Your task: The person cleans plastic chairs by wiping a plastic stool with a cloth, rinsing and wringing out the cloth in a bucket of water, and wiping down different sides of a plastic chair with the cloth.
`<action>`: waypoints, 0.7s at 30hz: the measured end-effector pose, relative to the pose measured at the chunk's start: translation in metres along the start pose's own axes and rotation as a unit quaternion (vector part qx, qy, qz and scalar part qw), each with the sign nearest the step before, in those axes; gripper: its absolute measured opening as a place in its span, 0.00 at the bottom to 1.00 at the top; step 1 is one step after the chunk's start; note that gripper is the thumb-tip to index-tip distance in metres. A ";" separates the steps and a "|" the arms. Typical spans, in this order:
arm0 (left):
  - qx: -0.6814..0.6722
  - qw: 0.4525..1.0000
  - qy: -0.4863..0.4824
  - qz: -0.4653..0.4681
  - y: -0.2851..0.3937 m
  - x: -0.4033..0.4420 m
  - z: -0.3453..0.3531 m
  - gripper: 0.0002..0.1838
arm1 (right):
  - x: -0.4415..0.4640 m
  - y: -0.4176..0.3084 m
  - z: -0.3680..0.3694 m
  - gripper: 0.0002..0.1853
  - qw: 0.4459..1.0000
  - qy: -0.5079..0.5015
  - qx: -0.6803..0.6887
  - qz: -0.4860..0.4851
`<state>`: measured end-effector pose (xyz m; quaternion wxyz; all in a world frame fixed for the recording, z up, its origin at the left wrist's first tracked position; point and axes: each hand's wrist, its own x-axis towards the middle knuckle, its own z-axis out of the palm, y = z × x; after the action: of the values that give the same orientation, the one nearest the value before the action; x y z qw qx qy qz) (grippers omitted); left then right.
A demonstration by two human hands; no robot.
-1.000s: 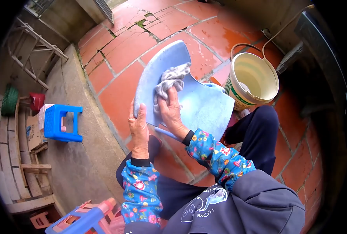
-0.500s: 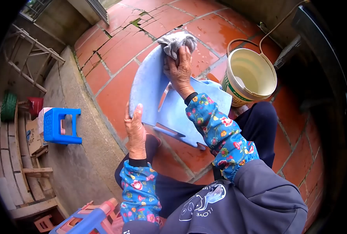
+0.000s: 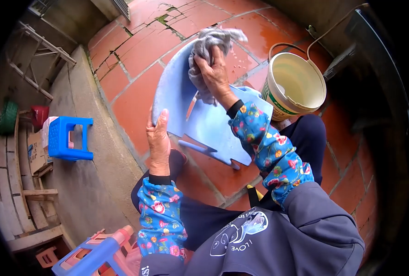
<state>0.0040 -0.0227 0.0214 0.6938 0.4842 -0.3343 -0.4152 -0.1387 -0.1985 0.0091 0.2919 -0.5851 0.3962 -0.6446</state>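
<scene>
By the R hand (image 3: 217,76), a grey cloth (image 3: 208,46) is gripped, bunched under the fingers, and it is held against the upper part of the back of a light-blue plastic chair (image 3: 172,87), at 12 o'clk of the view. By the L hand (image 3: 158,138), at 9 o'clk from centre, the outer edge of the same chair is held: the thumb is seen on the near side, the other fingers are partly hidden behind. The chair is tilted and is located approx. in the centre, slightly toward 12, above the red tiled floor (image 3: 127,115). Both forearms are covered w/ floral sleeves (image 3: 160,216). At 2 o'clk, near the chair, a pale bucket (image 3: 278,102) is placed. Farther out at 9 o'clk, a bright-blue stool (image 3: 59,139) is seen on concrete (image 3: 87,193). Btwn 7 and 8 o'clk, pink-and-blue plastic furniture (image 3: 87,262) is partly shown.
</scene>
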 end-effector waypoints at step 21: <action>-0.063 0.994 -0.066 -0.055 0.011 -0.001 0.004 0.39 | -0.122 -0.037 0.007 0.20 0.977 -0.137 0.116 0.117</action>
<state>0.0025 -0.0217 0.0330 0.6754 0.4290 -0.3249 -0.5042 -0.1110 -0.0785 -0.0231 0.4826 -0.5794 0.3408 -0.5615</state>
